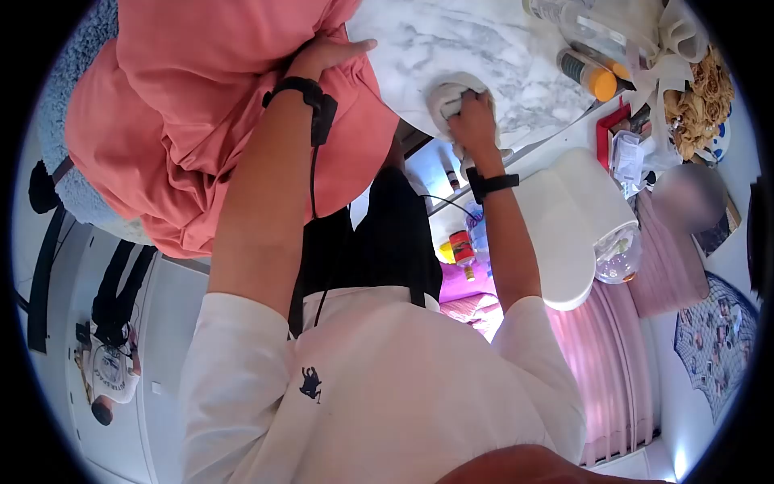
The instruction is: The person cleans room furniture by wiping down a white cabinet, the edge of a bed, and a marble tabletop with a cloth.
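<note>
Left hand [326, 53] on the pink fabric [181, 105], thumb out, other fingers hard to make out, perhaps in the folds. Right hand [474, 123] grips a pale cloth [448, 93] against the marbled tabletop [516, 60]. Orange-capped bottle [586, 73] near the far right edge.

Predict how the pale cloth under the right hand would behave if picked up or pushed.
The pale cloth would probably droop, since it bunches in soft folds under the right hand. Pushed, it may slide or crumple, as the marbled tabletop looks smooth.
</note>
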A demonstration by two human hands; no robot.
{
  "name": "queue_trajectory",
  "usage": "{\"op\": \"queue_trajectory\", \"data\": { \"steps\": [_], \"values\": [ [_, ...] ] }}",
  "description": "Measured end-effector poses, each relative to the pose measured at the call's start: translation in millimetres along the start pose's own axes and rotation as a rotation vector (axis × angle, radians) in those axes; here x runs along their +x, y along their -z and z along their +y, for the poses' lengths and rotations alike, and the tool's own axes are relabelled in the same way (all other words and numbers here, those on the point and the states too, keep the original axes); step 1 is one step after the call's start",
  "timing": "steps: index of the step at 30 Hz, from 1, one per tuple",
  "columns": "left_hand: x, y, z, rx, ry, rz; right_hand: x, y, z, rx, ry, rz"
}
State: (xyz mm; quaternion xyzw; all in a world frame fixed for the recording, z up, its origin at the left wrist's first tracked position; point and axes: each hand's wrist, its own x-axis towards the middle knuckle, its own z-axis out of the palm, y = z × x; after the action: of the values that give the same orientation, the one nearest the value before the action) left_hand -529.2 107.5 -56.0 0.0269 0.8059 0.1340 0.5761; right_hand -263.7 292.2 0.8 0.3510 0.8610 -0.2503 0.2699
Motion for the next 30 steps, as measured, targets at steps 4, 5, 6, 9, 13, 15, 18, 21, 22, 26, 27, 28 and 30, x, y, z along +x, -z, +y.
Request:
{"op": "queue_trajectory", "data": {
  "steps": [4, 5, 6, 9, 13, 15, 18, 21, 22, 26, 27, 28, 30],
  "values": [
    [-4, 2, 2, -0.048, 0.006, -0.064, 36, 5, -55, -0.044, 0.227, 0.115],
    [-3, 0, 2, -0.023, 0.006, 0.013, 51, 1, -66, -0.046, 0.252, 0.143],
    [-2, -3, 1, 0.002, 0.005, 0.090, 65, 3, -81, -0.033, 0.287, 0.146],
    [30, -8, -23, 0.011, -0.097, 0.018, 91, 29, -132, 0.022, 0.360, 0.135],
    [-18, 6, 11, -0.081, -0.226, 0.035, 86, 26, -123, 0.260, 0.481, 0.461],
    [-26, 14, 18, -0.065, 0.004, -0.085, 82, 21, -85, 0.291, 0.390, 0.362],
    [-9, -2, 1, -0.014, -0.058, 0.111, 72, 16, -4, 0.221, 0.255, 0.385],
    [0, -1, -1, -0.015, -0.053, -0.015, 64, 5, 106, 0.597, -0.126, 0.252],
    [3, -2, -3, -0.015, -0.050, -0.055, 45, 39, 95, 0.547, -0.232, 0.230],
    [4, -8, -7, 0.017, -0.069, 0.028, 54, 25, 190, 0.656, -0.410, 0.213],
    [4, -8, -8, 0.025, -0.068, 0.052, 54, 20, 192, 0.596, -0.421, 0.231],
    [3, -8, -9, 0.020, -0.068, 0.052, 54, 15, 194, 0.536, -0.433, 0.248],
    [13, -17, -13, 0.039, -0.131, 0.191, 28, 34, 114, 0.501, -0.324, 0.056]
  ]
}}
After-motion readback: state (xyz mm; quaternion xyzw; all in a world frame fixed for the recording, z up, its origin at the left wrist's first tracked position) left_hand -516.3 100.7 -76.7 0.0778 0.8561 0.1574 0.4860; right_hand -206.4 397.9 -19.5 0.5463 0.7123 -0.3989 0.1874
